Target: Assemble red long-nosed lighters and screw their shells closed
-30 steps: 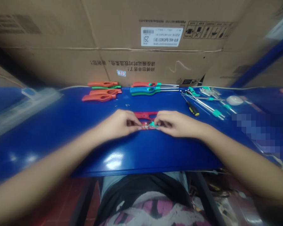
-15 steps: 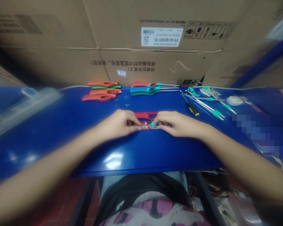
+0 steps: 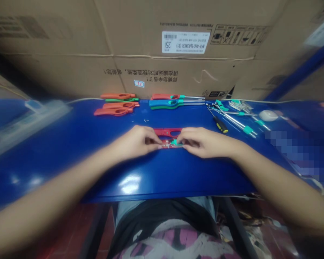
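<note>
The person's forearms (image 3: 81, 183) are bare; at the lower centre, a black garment (image 3: 172, 230) bears pink and white patches, pale fabric (image 3: 125, 208) alongside.

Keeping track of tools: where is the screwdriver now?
In the head view, the screwdriver lies right of centre, beyond the right hand and just left of the metal tubes.

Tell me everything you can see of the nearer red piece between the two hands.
The nearer red piece is narrow and looks like plastic. It lies crosswise, on or just above the blue table, in front of another red piece. A small green part and thin pale strands show on it. The left hand's fingertips meet its left end; the right hand's hide its right end, so its full shape is unclear.
</note>
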### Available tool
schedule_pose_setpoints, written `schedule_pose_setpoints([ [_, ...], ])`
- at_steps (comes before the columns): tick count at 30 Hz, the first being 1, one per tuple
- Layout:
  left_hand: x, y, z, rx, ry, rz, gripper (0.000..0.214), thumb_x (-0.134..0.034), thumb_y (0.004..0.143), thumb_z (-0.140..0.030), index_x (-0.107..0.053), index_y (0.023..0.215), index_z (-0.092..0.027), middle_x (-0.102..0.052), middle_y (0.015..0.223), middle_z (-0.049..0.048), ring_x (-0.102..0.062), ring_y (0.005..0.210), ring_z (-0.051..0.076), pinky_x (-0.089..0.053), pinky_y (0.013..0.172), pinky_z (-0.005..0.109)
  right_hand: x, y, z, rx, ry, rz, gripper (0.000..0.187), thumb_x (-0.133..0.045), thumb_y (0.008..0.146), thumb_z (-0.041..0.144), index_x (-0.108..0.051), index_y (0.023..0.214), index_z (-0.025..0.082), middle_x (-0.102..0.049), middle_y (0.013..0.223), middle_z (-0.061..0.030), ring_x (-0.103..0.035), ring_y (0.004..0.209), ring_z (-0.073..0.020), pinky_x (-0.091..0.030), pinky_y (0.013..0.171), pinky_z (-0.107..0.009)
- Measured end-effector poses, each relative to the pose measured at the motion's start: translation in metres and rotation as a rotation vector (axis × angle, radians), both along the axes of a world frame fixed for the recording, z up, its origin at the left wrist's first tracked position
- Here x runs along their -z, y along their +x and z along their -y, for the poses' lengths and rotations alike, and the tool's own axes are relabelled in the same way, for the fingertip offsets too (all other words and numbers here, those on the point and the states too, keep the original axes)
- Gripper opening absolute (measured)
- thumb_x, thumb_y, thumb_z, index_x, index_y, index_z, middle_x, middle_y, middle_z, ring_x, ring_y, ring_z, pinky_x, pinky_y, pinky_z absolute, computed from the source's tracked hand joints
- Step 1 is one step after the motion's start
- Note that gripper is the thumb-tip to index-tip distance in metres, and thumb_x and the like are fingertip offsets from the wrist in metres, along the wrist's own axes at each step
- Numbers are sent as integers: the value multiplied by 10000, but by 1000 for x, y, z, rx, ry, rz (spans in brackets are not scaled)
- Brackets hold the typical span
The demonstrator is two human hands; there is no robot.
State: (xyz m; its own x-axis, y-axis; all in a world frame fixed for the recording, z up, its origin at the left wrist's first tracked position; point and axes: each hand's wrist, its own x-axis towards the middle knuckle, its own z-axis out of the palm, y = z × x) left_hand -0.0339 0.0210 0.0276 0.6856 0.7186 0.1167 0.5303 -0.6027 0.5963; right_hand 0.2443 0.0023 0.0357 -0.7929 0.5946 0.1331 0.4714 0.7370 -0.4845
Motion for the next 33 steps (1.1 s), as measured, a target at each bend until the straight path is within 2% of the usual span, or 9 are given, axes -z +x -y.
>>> schedule_pose_setpoints([
  [3, 0, 0, 0, 6, -1, 4, 185, -739, 853, -308, -822, 984, -207, -756, 892, 50, -678, 761, 163, -507, 707, 267, 1, 0, -1, 17, 6, 3, 166, -620, 904, 132, -668, 1061, 157, -671, 966, -55, -576, 748, -131, -443, 662, -240],
  [9, -1, 1, 0, 14, -4, 11, 185, -737, 852, -302, -821, 988, -208, -756, 899, 54, -678, 763, 162, -506, 702, 267, 2, 0, -3, 10, 49, -27, 121, -564, 943, 132, -674, 983, 165, -699, 955, -65, -609, 791, -147, -457, 706, -256],
  [15, -2, 1, 1, 5, -4, 5, 188, -749, 844, -318, -822, 975, -205, -747, 877, 56, -662, 736, 159, -493, 670, 264, 1, 0, -1, 25, 43, 23, 89, -633, 922, 207, -676, 988, 164, -670, 841, -32, -562, 681, -121, -411, 607, -227],
  [24, -1, 0, -1, 18, -11, 16, 175, -750, 847, -298, -824, 980, -212, -746, 874, 49, -660, 733, 150, -488, 676, 255, 4, 0, -3, -32, 122, 29, 106, -593, 923, 155, -686, 973, 155, -674, 882, -46, -572, 727, -130, -423, 669, -243],
  [29, -1, 0, -1, 16, -20, 9, 188, -744, 851, -314, -824, 991, -216, -750, 889, 52, -667, 748, 158, -494, 680, 260, 7, 1, -6, -41, 92, -36, 89, -604, 914, 140, -685, 949, 147, -661, 878, -50, -573, 730, -124, -436, 672, -235],
  [33, -1, 0, -1, 17, -21, 7, 191, -742, 849, -313, -824, 987, -210, -753, 895, 58, -670, 755, 163, -502, 691, 269, 6, 1, -6, 40, 22, -65, 94, -602, 909, 141, -689, 942, 157, -678, 901, -56, -571, 707, -122, -442, 641, -232],
])
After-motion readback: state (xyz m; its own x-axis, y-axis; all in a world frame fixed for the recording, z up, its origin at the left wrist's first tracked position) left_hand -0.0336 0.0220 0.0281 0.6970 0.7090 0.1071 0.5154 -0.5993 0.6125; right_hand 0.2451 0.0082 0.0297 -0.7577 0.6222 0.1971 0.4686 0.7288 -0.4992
